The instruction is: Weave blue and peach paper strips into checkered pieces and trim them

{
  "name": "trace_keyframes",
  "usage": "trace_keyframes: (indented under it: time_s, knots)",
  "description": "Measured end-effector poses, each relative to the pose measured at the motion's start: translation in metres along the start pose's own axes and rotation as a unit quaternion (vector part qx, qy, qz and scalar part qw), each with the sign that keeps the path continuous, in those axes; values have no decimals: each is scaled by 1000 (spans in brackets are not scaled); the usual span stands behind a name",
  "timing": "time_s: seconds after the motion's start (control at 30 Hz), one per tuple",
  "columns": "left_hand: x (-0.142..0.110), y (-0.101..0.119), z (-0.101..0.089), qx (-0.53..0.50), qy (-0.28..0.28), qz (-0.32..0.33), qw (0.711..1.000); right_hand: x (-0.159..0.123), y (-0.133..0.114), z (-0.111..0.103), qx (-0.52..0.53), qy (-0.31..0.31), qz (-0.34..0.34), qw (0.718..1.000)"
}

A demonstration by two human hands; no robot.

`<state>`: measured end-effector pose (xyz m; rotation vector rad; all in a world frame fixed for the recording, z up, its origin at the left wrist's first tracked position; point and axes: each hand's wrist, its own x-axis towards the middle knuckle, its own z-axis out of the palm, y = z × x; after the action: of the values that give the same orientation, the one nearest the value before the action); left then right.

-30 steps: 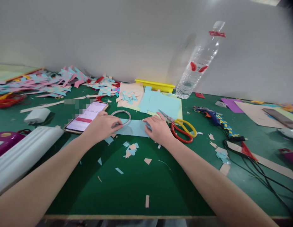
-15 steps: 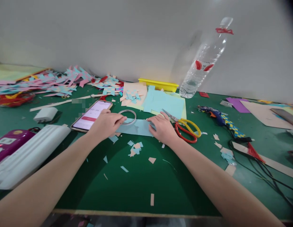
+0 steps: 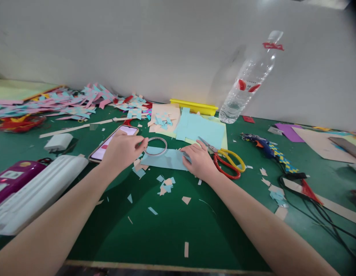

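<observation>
A light-blue paper strip (image 3: pixel 166 162) lies flat in front of me, with what looks like a thin roll of tape (image 3: pixel 165 146) resting on its left part. My left hand (image 3: pixel 124 147) is just left of the roll, over the lower part of a phone (image 3: pixel 99 154). Its thumb and forefinger are pinched together at the roll's left side; whatever is between them is too small to make out. The bent fingers and thumb of my right hand (image 3: pixel 198 159) press the strip's right end to the table. Beside that hand lie open scissors (image 3: pixel 230 163) with red and yellow handles.
Small paper scraps (image 3: pixel 167 185) dot the green table (image 3: pixel 155 237). Behind are blue sheets (image 3: pixel 205 128), a yellow tray (image 3: pixel 194 106) and a tilted water bottle (image 3: pixel 244 90). A white power strip (image 3: pixel 48 195) lies left; cables (image 3: pixel 324 211) run right. Cut strips (image 3: pixel 77 101) pile up back left.
My left hand has drawn back slightly left from the roll, fingers still pinched. My right hand stays on the strip. The whole view has shifted slightly downward.
</observation>
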<state>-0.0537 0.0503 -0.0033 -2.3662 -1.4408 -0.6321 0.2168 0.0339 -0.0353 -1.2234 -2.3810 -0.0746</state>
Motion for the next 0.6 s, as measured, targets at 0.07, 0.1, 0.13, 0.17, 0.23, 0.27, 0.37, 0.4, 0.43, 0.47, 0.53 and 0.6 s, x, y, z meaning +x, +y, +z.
trace_keyframes:
  time_s: [0.07, 0.1, 0.13, 0.17, 0.23, 0.27, 0.37, 0.4, 0.43, 0.47, 0.53, 0.6]
  knots:
    - [0, -2, 0, 7, 4, -10, 1000, 0, 0, 0, 1, 1, -1, 1000]
    - [-1, -3, 0, 10, 4, -16, 1000, 1, 0, 0, 2, 2, -1, 1000]
    - [0, -3, 0, 11, 2, -21, 1000, 1, 0, 0, 2, 3, 0, 1000]
    - [0, -3, -1, 9, 0, -24, 1000, 1, 0, 0, 1, 2, 1, 1000]
    - [0, -2, -3, -4, -4, -26, 1000, 2, 0, 0, 0, 2, 5, 1000]
    - [0, -1, -4, -12, -6, -25, 1000, 2, 0, 0, 0, 1, 7, 1000]
    - [0, -1, -5, -15, -20, -31, 999, 1, -1, 0, -1, 0, 8, 1000]
    - [0, -1, -4, -13, -31, -37, 999, 1, -1, 0, -1, -1, 8, 1000]
    - [0, -1, -3, -13, -46, -45, 998, 1, -1, -1, -1, -3, 8, 1000]
    - [0, -1, -1, -17, -62, -54, 996, 2, -2, -1, -1, -5, 9, 1000]
    - [-1, 0, 1, -36, -93, -66, 993, 2, -3, -3, -2, -11, 12, 1000]
    - [0, 2, 4, -58, -111, -58, 990, 2, -4, -4, -2, -12, 17, 1000]
